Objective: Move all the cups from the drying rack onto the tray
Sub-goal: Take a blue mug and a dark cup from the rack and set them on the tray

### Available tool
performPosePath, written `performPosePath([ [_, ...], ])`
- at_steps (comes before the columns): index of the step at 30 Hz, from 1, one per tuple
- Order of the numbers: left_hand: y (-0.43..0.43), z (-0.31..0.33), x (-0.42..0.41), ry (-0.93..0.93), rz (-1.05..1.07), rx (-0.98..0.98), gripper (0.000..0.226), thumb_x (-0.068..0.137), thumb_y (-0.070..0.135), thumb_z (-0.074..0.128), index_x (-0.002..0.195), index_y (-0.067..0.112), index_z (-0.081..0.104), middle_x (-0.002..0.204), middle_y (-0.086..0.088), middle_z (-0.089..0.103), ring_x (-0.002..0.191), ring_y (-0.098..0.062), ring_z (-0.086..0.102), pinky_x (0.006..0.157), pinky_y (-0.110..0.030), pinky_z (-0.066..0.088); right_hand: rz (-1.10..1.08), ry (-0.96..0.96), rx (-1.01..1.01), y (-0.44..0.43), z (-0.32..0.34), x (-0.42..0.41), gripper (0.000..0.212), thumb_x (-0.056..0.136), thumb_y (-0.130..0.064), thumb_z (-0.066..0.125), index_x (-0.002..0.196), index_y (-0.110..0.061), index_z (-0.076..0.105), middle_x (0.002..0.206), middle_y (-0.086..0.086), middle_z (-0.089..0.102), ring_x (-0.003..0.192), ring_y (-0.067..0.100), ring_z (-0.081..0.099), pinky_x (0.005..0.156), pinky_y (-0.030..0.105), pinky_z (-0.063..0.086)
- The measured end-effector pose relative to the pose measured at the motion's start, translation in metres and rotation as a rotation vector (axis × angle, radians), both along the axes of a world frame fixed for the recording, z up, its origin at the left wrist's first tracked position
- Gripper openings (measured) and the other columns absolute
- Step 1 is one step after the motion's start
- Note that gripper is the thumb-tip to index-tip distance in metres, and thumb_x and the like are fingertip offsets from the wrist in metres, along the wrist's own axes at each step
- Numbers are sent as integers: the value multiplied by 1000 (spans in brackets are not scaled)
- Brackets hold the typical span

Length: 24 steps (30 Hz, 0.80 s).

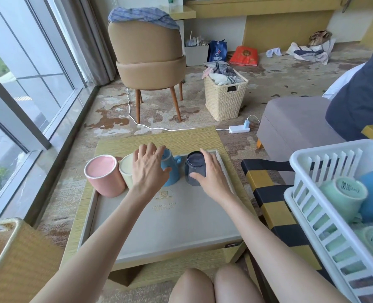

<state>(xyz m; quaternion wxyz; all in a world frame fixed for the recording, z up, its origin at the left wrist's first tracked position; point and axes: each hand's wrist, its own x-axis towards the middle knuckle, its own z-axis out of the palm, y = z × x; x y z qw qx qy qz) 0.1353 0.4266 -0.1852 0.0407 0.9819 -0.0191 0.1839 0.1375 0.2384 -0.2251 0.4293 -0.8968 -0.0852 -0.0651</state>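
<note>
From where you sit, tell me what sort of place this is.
Likely a hotel room or bedroom: a bed with a dark blue cover, a woven wicker basket of clothes, and a tan upholstered chair beside tall windows.

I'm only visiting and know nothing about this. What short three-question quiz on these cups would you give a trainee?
1. True or false: the right hand grips the dark translucent glass tumbler.
2. The left hand grips: A red plastic bowl, B blue ceramic mug, C steel kettle?
3. How many cups stand on the pale grey rectangular tray?

Key: 1 true; 2 B; 3 four.
</note>
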Motion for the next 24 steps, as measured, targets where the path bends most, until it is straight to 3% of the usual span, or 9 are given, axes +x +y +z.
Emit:
performPosePath([
  [3, 3, -1, 1, -11, -9, -8, 60, 77, 45, 72, 130, 24, 54, 118, -3, 54, 113, -28, 46, 101, -36, 29, 5, -16, 25, 5, -4, 8, 78, 90, -22, 68, 153, -15, 23, 156, 2, 31, 143, 18, 30, 106, 21, 25],
  [9, 6, 3, 3, 17, -9, -43, 60, 78, 47, 70, 132, 26, 54, 120, -2, 53, 116, -27, 45, 105, -38, 29, -4, -45, 28, 14, -10, 17, 79, 89, -26, 69, 153, -20, 24, 153, -3, 34, 140, 14, 34, 100, 26, 34],
  [14, 8, 2, 1, 14, -9, -33, 59, 79, 45, 69, 133, 27, 53, 119, -2, 53, 115, -28, 45, 102, -38, 30, -24, -51, 31, 17, -11, 18, 79, 88, -26, 70, 152, -21, 24, 154, -2, 33, 141, 15, 33, 105, 36, 38],
  [24, 7, 2, -6, 97, -34, -89, 67, 87, 47, 64, 146, 27, 41, 128, -2, 50, 121, -26, 43, 98, -36, 31, 1, -11, -243, 18, 5, 19, 81, 95, -35, 59, 156, -18, 8, 162, 4, 19, 143, 26, 30, 102, 42, 42],
])
